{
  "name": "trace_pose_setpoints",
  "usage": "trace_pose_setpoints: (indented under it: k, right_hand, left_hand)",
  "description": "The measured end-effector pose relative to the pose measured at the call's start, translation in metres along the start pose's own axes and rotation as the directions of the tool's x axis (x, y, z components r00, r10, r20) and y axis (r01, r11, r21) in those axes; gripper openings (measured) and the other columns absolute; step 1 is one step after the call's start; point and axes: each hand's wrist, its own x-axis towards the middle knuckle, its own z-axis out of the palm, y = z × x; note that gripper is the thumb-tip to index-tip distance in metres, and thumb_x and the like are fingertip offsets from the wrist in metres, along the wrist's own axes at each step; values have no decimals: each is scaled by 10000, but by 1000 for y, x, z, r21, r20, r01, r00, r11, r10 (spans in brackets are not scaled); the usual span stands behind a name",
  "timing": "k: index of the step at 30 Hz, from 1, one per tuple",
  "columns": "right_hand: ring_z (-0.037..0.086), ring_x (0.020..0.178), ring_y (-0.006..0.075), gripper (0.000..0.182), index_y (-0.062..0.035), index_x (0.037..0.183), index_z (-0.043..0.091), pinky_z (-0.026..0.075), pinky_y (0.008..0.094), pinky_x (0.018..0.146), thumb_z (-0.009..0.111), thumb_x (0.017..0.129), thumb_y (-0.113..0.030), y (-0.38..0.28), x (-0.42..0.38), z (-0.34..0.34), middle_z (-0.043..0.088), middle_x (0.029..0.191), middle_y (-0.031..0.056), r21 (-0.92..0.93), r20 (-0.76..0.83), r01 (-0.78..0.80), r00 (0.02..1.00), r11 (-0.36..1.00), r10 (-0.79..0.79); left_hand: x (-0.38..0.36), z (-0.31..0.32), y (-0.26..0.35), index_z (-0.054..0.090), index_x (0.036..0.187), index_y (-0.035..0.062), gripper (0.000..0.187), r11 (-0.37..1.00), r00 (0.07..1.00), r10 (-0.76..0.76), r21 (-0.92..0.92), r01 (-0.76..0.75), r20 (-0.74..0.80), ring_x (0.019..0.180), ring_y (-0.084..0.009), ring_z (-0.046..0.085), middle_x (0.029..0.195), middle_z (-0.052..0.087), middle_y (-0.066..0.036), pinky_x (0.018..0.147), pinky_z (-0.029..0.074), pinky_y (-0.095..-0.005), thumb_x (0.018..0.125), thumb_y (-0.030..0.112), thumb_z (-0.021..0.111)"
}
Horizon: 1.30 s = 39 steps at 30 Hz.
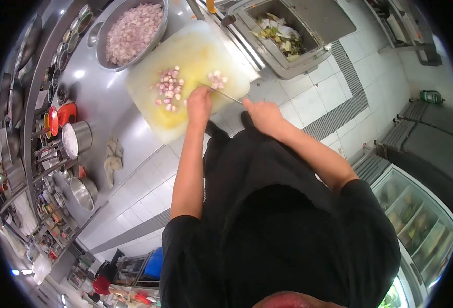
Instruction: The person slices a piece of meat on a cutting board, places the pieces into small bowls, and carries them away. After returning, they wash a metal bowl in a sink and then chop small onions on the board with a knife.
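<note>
My right hand (261, 114) is wrapped round the handle of a knife (225, 95), whose blade reaches left over the cutting board (154, 123). My left hand (199, 102) rests on the board at the blade, its fingers pressed together; what they hold, if anything, is hidden. Left of it lies a pile of peeled shallots (169, 87). A smaller group of pale shallot pieces (217, 80) sits beyond the blade. The board is whitish with yellow stains.
A metal bowl (101, 51) of chopped shallots stands beyond the board on the steel counter (95, 92). A grey bin (283, 68) with scraps is at the upper right. A cloth (113, 160), pot (76, 139) and steel bowl (84, 193) are at left.
</note>
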Motion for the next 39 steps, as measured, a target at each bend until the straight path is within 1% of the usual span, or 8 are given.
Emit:
trace_pose_setpoints:
  k: [11, 14, 16, 19, 23, 25, 31, 39]
  right_hand:
    - [720, 732, 382, 351, -57, 1191, 490, 555, 490, 611, 599, 859, -16, -11, -7, -4, 709, 784, 146, 53, 54, -18, 998, 998, 16]
    - [712, 754, 411, 311, -60, 1181, 492, 550, 514, 644, 582, 884, -37, -4, 3, 6, 707, 795, 174, 102, 20, 0, 1000, 995, -2]
    - [710, 766, 416, 301, -61, 1179, 490, 547, 521, 659, 577, 891, -47, -10, -4, -7, 706, 800, 184, 128, 35, -16, 999, 992, 11]
    - [707, 780, 420, 283, -64, 1174, 486, 542, 531, 678, 565, 902, -61, -14, -20, -16, 704, 807, 195, 125, 123, -47, 992, 991, 32]
    - [699, 766, 427, 268, -71, 1167, 487, 534, 540, 667, 551, 907, -61, -5, -20, -2, 699, 798, 193, 119, 168, -86, 984, 989, 66]
    - [699, 768, 432, 268, -72, 1166, 488, 535, 542, 667, 548, 906, -58, 3, -11, 7, 700, 800, 193, 107, 125, -76, 990, 991, 62]
    - [708, 745, 410, 266, -62, 1153, 493, 543, 522, 639, 557, 897, -36, -13, -14, -21, 701, 783, 165, 42, 40, -27, 999, 999, 25]
    - [714, 713, 379, 267, -56, 1146, 499, 544, 504, 613, 571, 890, -35, -14, -8, -10, 703, 769, 146, 26, 30, 25, 999, 999, -26]
  left_hand:
    - [-7, -3, 3, 691, 908, 21, 67, 999, 1000, -18, -34, 17, -5, 806, -336, 686, 887, 702, -147, 726, 549, -395, 850, -12, 688]
    - [-3, -8, -5, 690, 949, 17, 101, 999, 998, -54, -2, 54, 40, 892, -349, 672, 934, 698, -162, 801, 537, -433, 855, -15, 675]
    - [4, -22, -14, 683, 995, 12, 140, 976, 985, 49, 216, -12, -168, 1000, -377, 640, 991, 688, -185, 885, 504, -480, 858, -14, 668]
    - [28, -39, -26, 677, 1025, 11, 164, 923, 979, -5, 375, 82, -202, 1064, -398, 611, 1030, 677, -204, 928, 475, -508, 862, 4, 671]
    - [38, -42, -40, 687, 1003, 7, 139, 909, 999, -44, 415, 37, 6, 1020, -397, 628, 1000, 684, -199, 903, 491, -494, 866, 33, 686]
    - [32, -36, -29, 694, 977, 2, 112, 955, 991, -59, 296, 20, 124, 955, -387, 653, 967, 687, -192, 855, 515, -475, 877, 52, 690]
    - [-4, -23, 11, 681, 947, -6, 65, 988, 984, -147, -31, 151, 97, 845, -362, 679, 960, 689, -183, 744, 540, -414, 882, 1, 680]
    - [-6, -19, 7, 668, 942, -13, 72, 987, 988, -148, -59, 150, 43, 816, -344, 675, 939, 681, -174, 730, 537, -400, 871, -22, 682]
